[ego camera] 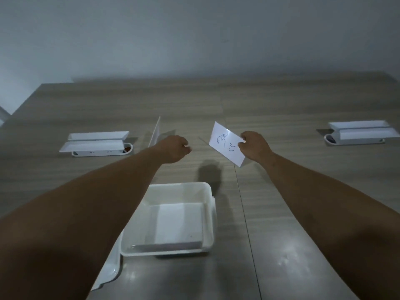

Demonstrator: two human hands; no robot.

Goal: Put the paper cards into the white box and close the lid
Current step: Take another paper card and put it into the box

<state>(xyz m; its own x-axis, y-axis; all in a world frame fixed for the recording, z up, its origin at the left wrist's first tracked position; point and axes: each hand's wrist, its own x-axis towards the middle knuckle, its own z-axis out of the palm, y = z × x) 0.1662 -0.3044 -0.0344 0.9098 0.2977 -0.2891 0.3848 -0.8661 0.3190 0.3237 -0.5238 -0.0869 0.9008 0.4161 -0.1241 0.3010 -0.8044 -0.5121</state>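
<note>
right hand point(255, 148): our fingers point(242, 142) are pinched on the edge of a paper card point(225, 144), held up off the counter point(303, 191), tilted, blue handwritten marks facing us
left hand point(173, 148): we hold a second card point(155, 133) nearly edge-on to the camera; fingers curled closed around its lower part, exact grip hidden behind the hand
cards vs each other: well apart, one per hand, both raised above the middle of the counter
white box point(207, 204): open, sits on the counter near the near edge, roughly centred between our forearms
box contents: we see a pale flat sheet on the box floor point(179, 224); cannot tell if that is a card or the base itself
lid point(108, 269): white piece lying just beside the box on its left, toward the near edge, mostly hidden under our left forearm; box not closed
left tray unit point(97, 144): white, two stacked shallow trays on a base, toward the left edge of the counter, well apart from the box
right tray unit point(361, 133): same sort, toward the right edge
card shadow point(208, 172): dark patch on the counter between the right-hand card and the box
counter surface: wood grain, with a seam running from the far side down past the right of the box
lighting: dim; far detail soft
</note>
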